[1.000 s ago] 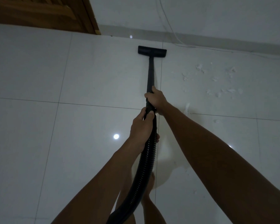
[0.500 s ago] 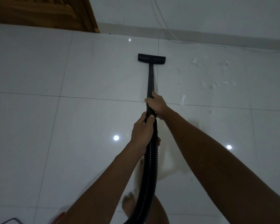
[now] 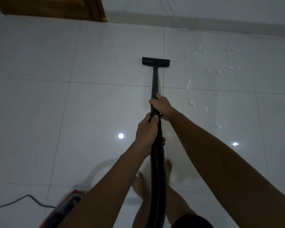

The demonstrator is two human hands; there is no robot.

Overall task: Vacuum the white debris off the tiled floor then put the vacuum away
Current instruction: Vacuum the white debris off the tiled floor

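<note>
A black vacuum wand (image 3: 154, 79) runs away from me to a flat black floor head (image 3: 155, 62) resting on the pale tiled floor (image 3: 89, 112). My right hand (image 3: 161, 106) grips the wand further up. My left hand (image 3: 146, 130) grips it just behind, where the ribbed black hose (image 3: 158, 175) begins. White debris (image 3: 220, 69) lies scattered to the right of the head, with more scraps (image 3: 192, 102) nearer me. The red vacuum body (image 3: 64, 209) sits at my lower left.
A black power cord (image 3: 20, 201) trails over the floor at the lower left. A wooden door (image 3: 56, 7) stands at the far left, with a white wall and a thin cable (image 3: 220, 32) along its base. My bare feet (image 3: 141, 183) are beneath the hose.
The floor head has been drawn back toward me, away from the wall. The view has tipped down, bringing the red vacuum body and its cord into sight. Both hands keep their grip.
</note>
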